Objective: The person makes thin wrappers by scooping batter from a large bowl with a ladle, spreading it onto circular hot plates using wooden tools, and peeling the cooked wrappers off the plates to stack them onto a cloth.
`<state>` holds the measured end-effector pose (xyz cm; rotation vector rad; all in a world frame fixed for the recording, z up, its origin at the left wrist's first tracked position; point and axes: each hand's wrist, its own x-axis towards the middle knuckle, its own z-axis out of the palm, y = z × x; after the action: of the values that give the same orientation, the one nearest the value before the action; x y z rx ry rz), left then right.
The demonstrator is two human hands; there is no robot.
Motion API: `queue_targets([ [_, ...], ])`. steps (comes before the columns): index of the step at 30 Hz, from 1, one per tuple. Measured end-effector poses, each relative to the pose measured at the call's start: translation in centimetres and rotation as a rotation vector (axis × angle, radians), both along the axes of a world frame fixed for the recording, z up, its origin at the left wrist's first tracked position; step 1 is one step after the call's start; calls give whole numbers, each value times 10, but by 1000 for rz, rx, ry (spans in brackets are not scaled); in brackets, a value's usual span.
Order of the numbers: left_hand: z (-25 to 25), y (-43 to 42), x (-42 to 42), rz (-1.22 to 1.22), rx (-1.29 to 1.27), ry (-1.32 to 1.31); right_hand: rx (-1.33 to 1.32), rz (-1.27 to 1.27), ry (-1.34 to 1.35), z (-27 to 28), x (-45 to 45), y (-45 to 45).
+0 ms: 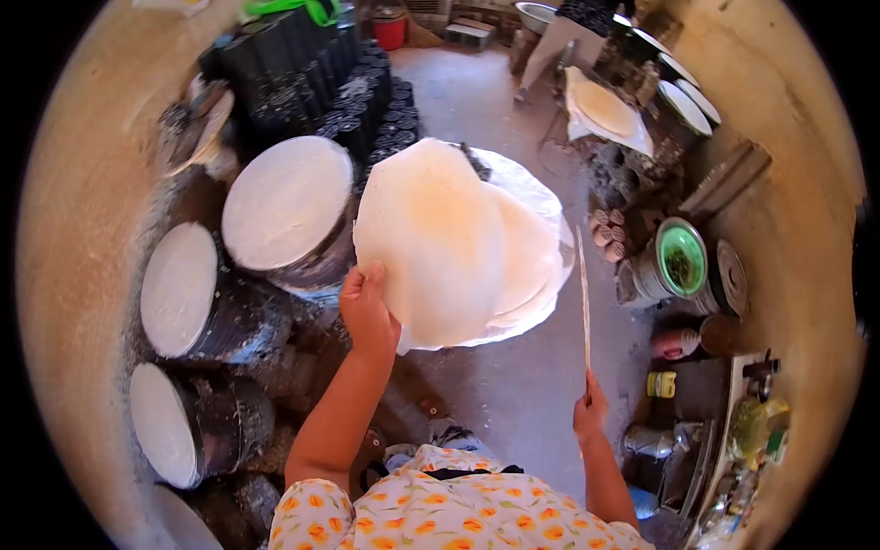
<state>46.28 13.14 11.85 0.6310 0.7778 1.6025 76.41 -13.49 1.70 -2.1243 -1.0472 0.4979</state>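
Observation:
My left hand (368, 310) pinches the lower left edge of a large, thin, pale flatbread (431, 234), thumb on top. This sheet is raised and tilted, partly covering a stack of similar flatbreads (530, 247) behind it. Under the stack lies a white cloth (519, 172), and what supports it is hidden. Off to the right, my right hand (590, 412) is closed round the lower end of a long, thin wooden stick (585, 302). The stick points upward and stands apart from the flatbreads.
Drums with round white tops (289, 202) line the left side. Black cylinders (353, 101) are stacked behind them. On the right are another flatbread (602, 108) on a cloth, a green basin (681, 258), a yellow container (661, 384) and a cluttered shelf (733, 431).

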Motion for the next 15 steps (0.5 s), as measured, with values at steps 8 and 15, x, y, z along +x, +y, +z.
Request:
queue_targets([
  [8, -198, 47, 79, -157, -661, -150, -24, -118, -95, -44, 2, -84],
  [15, -204, 42, 47, -289, -790, 41, -132, -69, 110, -43, -6, -46],
])
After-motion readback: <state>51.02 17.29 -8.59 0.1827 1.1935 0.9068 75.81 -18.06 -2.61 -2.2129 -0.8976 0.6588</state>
